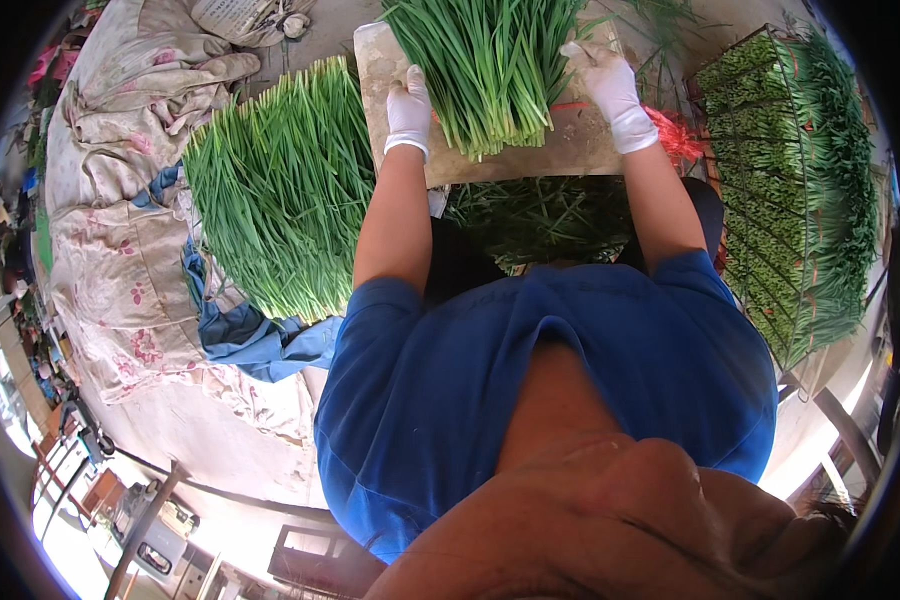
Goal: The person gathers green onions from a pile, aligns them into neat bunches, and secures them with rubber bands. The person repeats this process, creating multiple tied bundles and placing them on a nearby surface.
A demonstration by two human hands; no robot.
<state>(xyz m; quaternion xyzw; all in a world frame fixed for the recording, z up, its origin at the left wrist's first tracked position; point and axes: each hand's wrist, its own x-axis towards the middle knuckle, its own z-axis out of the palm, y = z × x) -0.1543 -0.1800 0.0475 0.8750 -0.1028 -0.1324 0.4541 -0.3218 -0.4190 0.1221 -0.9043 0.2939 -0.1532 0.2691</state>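
Note:
A thick bunch of long flat green leaves, like garlic chives (pixel 495 75), lies on a worn pale board (pixel 580 140) in front of me, pale cut ends toward my body. A thin red strip (pixel 568 106) shows beside and partly under it. My left hand (pixel 407 108), in a white glove, is at the bunch's left side, thumb up and fingers folded. On the right side, my white-gloved right hand (pixel 610 88) has its fingertips drawn together close to the leaves. What either hand grips, if anything, is too small or hidden to make out.
A big pile of chives (pixel 280 190) rests at my left on blue cloth (pixel 240 335), beside flowered sheets (pixel 120 290). At my right stands a dark wire rack (pixel 760 180) packed with tied bunches. Red plastic strands (pixel 675 135) lie near my right wrist. Loose leaves (pixel 540 215) gather below the board.

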